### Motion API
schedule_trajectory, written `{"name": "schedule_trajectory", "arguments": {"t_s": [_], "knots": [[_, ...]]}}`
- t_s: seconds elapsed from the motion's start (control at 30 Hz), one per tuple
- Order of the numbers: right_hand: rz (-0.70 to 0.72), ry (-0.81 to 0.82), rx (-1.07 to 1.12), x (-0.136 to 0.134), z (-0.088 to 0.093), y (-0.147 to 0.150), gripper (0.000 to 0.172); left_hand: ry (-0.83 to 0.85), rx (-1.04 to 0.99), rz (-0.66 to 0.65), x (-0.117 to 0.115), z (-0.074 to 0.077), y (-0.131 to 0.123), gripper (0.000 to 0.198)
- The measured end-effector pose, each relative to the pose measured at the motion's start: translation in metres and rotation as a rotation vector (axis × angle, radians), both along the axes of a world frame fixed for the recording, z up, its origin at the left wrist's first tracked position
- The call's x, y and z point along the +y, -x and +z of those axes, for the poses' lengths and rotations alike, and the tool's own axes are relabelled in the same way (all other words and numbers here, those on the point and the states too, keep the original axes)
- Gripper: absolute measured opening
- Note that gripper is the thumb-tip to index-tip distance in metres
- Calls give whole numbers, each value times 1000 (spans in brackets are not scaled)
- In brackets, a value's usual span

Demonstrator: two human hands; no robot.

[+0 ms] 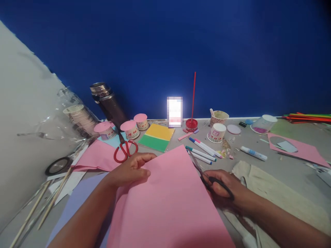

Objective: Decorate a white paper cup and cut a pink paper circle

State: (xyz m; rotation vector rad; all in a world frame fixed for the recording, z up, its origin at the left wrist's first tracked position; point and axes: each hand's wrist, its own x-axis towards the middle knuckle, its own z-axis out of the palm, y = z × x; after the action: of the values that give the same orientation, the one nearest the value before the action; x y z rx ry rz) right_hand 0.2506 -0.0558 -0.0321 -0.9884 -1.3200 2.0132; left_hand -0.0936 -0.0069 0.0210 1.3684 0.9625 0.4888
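A large pink sheet (170,199) fills the lower middle of the view. My left hand (136,170) grips its upper left edge, thumb on top and fingers curled. Black-handled scissors (221,186) are in my right hand (229,187), with the fingers through the handles. Their blades point up and left along the sheet's right edge, near its top corner. Whether the blades touch the paper I cannot tell. Beyond the sheet lie several markers (201,153). Red-handled scissors (125,151) rest beyond my left hand.
Pink-topped cups (130,131) and a dark flask (110,106) stand at the back left. A decorated cup (217,133), a red stand (191,125) and a glue tube (253,153) are farther right. Cloth (274,193) lies under my right forearm.
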Motion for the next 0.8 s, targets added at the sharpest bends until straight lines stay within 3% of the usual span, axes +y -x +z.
{"name": "schedule_trajectory", "arguments": {"t_s": [0.27, 0.47, 0.8], "knots": [[-22, 2, -71, 3, 4, 1, 72, -58, 125, -34, -2, 10, -9, 39], [-22, 37, -81, 3, 11, 3, 61, -70, 145, -28, -1, 8, -9, 41], [-35, 77, -83, 3, 14, 5, 63, -75, 130, -34, -1, 7, -7, 40]]}}
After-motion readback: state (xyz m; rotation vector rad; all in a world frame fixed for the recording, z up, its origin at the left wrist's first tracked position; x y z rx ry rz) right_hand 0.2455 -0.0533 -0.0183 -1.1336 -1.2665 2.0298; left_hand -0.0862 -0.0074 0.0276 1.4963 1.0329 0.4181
